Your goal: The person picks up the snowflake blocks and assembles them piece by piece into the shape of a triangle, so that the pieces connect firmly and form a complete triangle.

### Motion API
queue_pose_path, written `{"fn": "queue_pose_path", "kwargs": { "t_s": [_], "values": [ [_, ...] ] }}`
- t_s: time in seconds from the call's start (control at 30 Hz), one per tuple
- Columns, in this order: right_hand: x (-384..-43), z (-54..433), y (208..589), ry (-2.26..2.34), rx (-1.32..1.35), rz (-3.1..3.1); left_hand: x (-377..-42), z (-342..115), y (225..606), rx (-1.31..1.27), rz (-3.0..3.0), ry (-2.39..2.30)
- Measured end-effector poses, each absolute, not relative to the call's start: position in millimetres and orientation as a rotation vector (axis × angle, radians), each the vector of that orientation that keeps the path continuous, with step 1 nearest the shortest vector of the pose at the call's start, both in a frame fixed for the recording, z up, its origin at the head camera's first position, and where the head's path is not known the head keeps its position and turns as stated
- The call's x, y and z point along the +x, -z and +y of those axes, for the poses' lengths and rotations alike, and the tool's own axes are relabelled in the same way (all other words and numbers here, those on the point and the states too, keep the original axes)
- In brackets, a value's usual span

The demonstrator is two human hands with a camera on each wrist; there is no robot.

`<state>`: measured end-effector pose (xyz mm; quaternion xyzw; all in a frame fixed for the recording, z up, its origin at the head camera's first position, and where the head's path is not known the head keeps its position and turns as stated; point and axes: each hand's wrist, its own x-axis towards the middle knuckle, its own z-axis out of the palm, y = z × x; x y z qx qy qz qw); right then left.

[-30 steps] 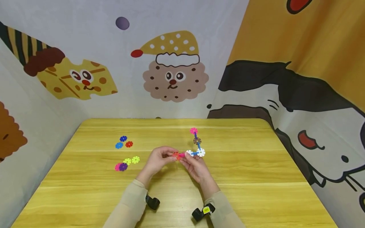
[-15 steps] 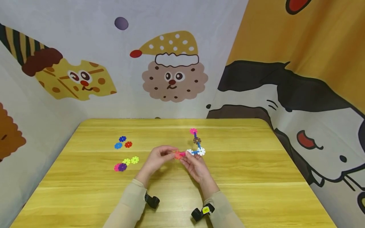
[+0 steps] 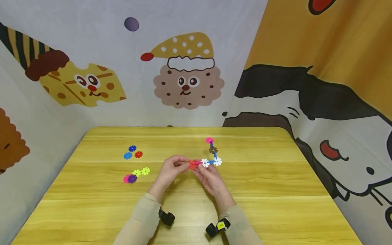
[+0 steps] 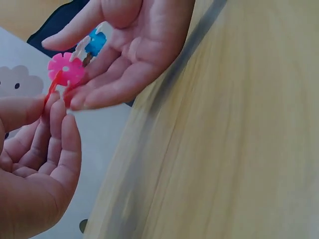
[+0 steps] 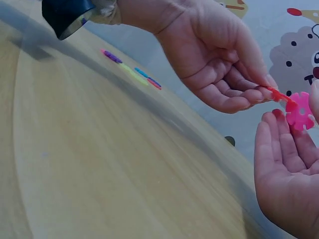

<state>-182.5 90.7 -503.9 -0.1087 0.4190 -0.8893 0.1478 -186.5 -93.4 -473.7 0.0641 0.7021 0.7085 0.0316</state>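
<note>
A chain of notched plastic snowflake discs hangs between the hands above the table. My left hand (image 3: 171,172) pinches the orange-red snowflake disc (image 5: 280,95) at its near end, thumb against fingertips. That disc joins a pink snowflake disc (image 4: 59,63). My right hand (image 3: 212,180) holds the chain by this pink disc, its thumb at one rim and its fingers along the other side. Beyond come a white disc (image 3: 205,163), a blue one seen edge-on, another white disc (image 3: 217,161), a brown disc (image 3: 213,149) and a pink end disc (image 3: 209,140).
Loose discs lie on the wooden table (image 3: 92,211) at the left: dark blue (image 3: 132,148), light blue (image 3: 127,156), red (image 3: 139,154), two yellow-green (image 3: 145,171), and a purple disc (image 3: 132,178) overlapping a pink one. A cartoon-printed cloth stands behind the table.
Both hands keep their hold. The chain has shifted slightly up and right, and the white disc beside my right thumb has turned to show its full face.
</note>
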Motion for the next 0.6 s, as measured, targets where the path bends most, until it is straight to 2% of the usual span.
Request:
{"fn": "queue_pose_path", "kwargs": {
  "t_s": [0.4, 0.6],
  "values": [
    [-181, 85, 505, 2.585, -0.163, 1.252, -181, -77, 475, 0.065, 2.156, -2.291],
    [-181, 86, 505, 2.594, -0.135, 1.265, -181, -86, 476, 0.117, 2.284, -2.196]
  ]
}}
